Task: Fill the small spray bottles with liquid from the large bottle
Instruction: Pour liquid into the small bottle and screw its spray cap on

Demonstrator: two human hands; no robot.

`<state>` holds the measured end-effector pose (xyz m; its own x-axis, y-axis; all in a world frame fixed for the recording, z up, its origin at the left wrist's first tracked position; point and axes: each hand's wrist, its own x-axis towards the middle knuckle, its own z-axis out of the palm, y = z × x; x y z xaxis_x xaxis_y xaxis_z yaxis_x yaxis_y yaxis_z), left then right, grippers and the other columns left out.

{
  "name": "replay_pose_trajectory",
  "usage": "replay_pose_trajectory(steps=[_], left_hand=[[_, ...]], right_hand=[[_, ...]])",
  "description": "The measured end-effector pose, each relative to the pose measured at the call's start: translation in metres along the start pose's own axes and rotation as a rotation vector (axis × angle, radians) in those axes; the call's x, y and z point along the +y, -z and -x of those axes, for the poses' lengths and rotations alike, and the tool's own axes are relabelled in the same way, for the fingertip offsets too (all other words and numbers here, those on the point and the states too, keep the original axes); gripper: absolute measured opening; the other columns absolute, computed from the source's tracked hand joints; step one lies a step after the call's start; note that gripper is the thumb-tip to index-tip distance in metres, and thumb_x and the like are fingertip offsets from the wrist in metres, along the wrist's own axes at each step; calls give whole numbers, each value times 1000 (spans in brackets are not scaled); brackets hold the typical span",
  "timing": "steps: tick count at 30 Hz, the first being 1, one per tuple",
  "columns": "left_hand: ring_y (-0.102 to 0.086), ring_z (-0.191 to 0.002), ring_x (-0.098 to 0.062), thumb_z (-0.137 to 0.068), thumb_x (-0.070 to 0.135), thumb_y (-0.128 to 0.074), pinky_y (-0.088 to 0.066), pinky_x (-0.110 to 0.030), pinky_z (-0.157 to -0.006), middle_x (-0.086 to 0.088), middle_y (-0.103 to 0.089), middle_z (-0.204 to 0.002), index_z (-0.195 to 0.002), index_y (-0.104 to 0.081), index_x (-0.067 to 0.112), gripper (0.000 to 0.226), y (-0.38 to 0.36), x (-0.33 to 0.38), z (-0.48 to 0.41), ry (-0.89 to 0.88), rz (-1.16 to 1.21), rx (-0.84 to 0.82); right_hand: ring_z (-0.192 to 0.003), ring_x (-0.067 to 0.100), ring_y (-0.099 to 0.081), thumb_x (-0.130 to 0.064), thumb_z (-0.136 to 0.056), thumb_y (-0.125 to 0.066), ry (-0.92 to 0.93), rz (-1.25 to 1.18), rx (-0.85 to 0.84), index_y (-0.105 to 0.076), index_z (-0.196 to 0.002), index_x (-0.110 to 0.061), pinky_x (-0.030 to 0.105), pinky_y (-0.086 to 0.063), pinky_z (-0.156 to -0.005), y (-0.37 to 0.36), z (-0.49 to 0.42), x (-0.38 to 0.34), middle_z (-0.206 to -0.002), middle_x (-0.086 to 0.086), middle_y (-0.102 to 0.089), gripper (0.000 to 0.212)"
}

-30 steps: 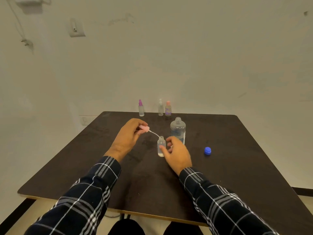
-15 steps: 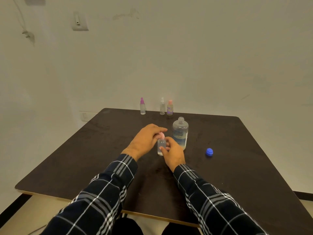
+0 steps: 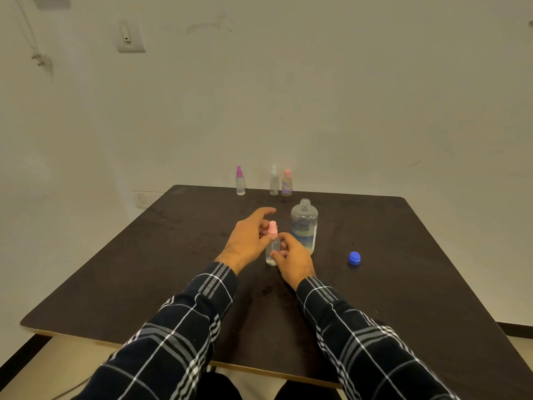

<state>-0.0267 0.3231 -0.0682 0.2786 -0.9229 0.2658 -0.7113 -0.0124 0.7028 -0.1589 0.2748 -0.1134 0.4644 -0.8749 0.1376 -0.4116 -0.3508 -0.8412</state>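
Your right hand (image 3: 294, 259) grips the small spray bottle (image 3: 272, 251) low on its clear body, fingers & thumb curled round it. The btl stands upright on the dark table (image 3: 173, 255), approx mid-table, just left of the large bottle (image 3: 303, 226). The pink spray head (image 3: 272, 228) sits on top of the small one.

Your left hand (image 3: 248, 241) is up by that head on its left side, fingers loose & spread wide, index stretched out past the head's far side. The thumb lies close to the btl's shoulder; can't tell if it touches.

The large bottle is upright w/ its neck uncapped and a label on the front. A blue cap (image 3: 354, 258) lies on the table well to the right, apart from the rest.

Along the far edge stand 3 more small btls: the purple-top bottle (image 3: 240, 181) on the left, then the white-top bottle (image 3: 274, 181) & the peach-top bottle (image 3: 287, 183) just beside each other. Both your sleeves are dark plaid.
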Motion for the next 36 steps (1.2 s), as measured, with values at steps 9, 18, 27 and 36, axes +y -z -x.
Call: replay_pose_trajectory(steps=[9, 18, 27, 36], left_hand=[[-57, -97, 1, -91, 26, -73, -38, -4, -77, 10, -61, -116, -123, -69, 28, 32, -12, -4, 3, 56, 62, 79], [-60, -113, -1, -95, 33, -68, -49, -19, -91, 15, -67, -119, -127, -59, 34, 33, -21, -6, 10, 114, 301, 17], [-61, -102, 1, -100, 27, -60, -47, -9, -73, 14, -64, -110, -115, -61, 28, 14, -19, -17, 16, 151, 316, 121], [-61, -105, -3, -91, 37, -72, -46, -15, -84, 13, -65, -114, -117, -70, 36, 26, -23, -9, 0, 113, 163, 95]], right_hand=[[-91, 9, -58, -17, -94, -62, 1, -1, -19, -55, -124, -22, 26, -48, -86, 1, 0, -1, -105, -4, -62, 31], [-102, 14, -59, -17, -95, -60, 36, -5, -18, -55, -126, -21, 31, -48, -95, 1, 1, 0, -111, -1, -64, 31], [-84, 7, -58, -17, -93, -64, 44, 14, -28, -56, -122, -20, 21, -43, -78, -1, -2, 4, -94, -7, -60, 30], [-98, 15, -60, -16, -95, -60, 15, 9, -42, -54, -129, -19, 34, -50, -95, 0, -2, 4, -108, 0, -64, 35]])
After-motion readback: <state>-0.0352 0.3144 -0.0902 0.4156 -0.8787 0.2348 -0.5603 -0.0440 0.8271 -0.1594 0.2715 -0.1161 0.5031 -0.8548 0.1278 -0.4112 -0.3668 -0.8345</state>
